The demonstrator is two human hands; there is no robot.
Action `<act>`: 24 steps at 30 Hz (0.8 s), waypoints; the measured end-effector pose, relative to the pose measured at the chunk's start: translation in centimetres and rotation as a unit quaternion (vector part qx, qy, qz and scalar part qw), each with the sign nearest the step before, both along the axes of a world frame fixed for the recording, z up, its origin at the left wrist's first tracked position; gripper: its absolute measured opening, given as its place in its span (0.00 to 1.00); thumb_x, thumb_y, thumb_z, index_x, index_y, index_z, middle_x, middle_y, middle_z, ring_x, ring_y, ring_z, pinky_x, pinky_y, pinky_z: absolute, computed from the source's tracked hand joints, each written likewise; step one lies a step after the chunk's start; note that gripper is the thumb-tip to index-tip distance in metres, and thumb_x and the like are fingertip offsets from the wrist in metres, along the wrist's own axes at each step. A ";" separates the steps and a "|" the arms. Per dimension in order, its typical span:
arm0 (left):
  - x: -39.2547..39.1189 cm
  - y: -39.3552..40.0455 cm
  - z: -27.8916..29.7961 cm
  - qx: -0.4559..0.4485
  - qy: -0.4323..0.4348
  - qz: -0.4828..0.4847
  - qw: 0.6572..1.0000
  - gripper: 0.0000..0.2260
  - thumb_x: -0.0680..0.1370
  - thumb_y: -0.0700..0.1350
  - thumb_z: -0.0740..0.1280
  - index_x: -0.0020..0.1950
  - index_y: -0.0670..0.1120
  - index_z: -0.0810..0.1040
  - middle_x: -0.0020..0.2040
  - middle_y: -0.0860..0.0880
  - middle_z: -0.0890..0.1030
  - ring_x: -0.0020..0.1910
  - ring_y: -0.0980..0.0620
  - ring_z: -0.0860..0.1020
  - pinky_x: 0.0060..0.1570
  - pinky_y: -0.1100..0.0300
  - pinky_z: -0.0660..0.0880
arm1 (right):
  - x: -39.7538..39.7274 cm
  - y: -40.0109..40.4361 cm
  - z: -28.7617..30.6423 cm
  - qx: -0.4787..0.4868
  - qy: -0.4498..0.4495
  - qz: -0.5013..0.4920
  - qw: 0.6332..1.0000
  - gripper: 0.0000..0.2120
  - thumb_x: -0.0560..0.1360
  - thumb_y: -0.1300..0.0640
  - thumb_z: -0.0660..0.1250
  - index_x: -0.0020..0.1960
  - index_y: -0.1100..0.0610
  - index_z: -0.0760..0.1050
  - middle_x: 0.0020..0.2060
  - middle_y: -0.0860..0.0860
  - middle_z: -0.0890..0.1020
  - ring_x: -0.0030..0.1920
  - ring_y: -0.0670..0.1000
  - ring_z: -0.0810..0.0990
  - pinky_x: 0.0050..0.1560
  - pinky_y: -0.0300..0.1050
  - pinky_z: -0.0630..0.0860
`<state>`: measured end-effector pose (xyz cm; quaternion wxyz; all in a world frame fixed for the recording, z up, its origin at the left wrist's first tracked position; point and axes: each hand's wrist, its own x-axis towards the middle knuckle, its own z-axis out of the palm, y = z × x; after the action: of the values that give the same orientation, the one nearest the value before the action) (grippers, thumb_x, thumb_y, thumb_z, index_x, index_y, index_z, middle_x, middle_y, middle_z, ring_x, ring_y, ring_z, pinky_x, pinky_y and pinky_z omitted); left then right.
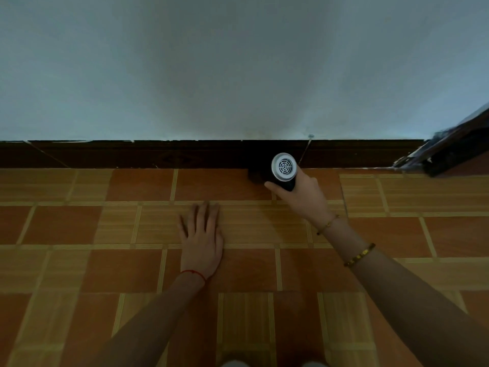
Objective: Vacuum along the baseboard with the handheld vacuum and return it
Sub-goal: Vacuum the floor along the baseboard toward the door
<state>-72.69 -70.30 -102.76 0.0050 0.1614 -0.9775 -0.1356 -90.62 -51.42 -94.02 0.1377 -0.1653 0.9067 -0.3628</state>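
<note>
My right hand [301, 196] grips a small black handheld vacuum [283, 169]; its round silver rear grille faces the camera. The vacuum points away from me, and its dark nozzle end [254, 175] sits on the floor against the dark brown baseboard [185, 154]. The baseboard runs left to right across the view under a pale blue-grey wall [238, 67]. My left hand [201, 239] lies flat, palm down, on the floor tiles [79, 221], fingers spread toward the wall, left of and nearer to me than the vacuum.
A dark door frame or door edge [455, 147] slants in at the right end of the baseboard. Orange and tan patterned tiles cover the whole floor. A thin pale line [305, 149] crosses the baseboard just right of the vacuum.
</note>
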 end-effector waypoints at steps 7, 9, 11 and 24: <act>0.1 -0.1 0.0 0.008 0.012 0.006 1.000 0.24 0.82 0.52 0.51 0.78 0.49 0.62 0.78 0.46 0.63 0.78 0.43 0.59 0.76 0.34 0.50 | 0.5 -3.1 -0.3 0.024 0.031 0.053 0.998 0.38 0.69 0.30 0.64 0.73 0.47 0.63 0.56 0.49 0.83 0.55 0.53 0.82 0.50 0.54 0.81; 0.2 -0.1 0.0 0.006 0.012 0.006 1.000 0.24 0.82 0.51 0.52 0.78 0.49 0.62 0.78 0.46 0.63 0.78 0.43 0.58 0.76 0.34 0.50 | 0.1 -2.3 -0.4 0.033 0.038 0.039 0.998 0.37 0.70 0.32 0.66 0.73 0.47 0.63 0.55 0.50 0.83 0.54 0.53 0.82 0.50 0.54 0.82; 0.1 -0.1 0.0 0.006 0.011 0.007 1.000 0.24 0.82 0.52 0.51 0.78 0.49 0.62 0.78 0.46 0.63 0.78 0.43 0.58 0.75 0.34 0.51 | -0.2 -0.6 -0.4 0.033 0.044 0.019 0.998 0.36 0.70 0.34 0.68 0.73 0.49 0.65 0.55 0.50 0.83 0.54 0.52 0.82 0.51 0.52 0.81; 0.2 -0.1 0.0 0.014 0.020 0.005 1.000 0.25 0.81 0.51 0.52 0.78 0.48 0.62 0.78 0.45 0.64 0.78 0.43 0.58 0.75 0.34 0.50 | 1.0 -2.1 0.2 0.037 0.047 0.012 0.998 0.35 0.71 0.34 0.67 0.72 0.49 0.65 0.54 0.50 0.84 0.54 0.54 0.82 0.50 0.54 0.81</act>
<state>-72.46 -70.43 -102.75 0.0234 0.1636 -0.9744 -0.1528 -89.59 -53.51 -93.84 0.1056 -0.1879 0.9228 -0.3193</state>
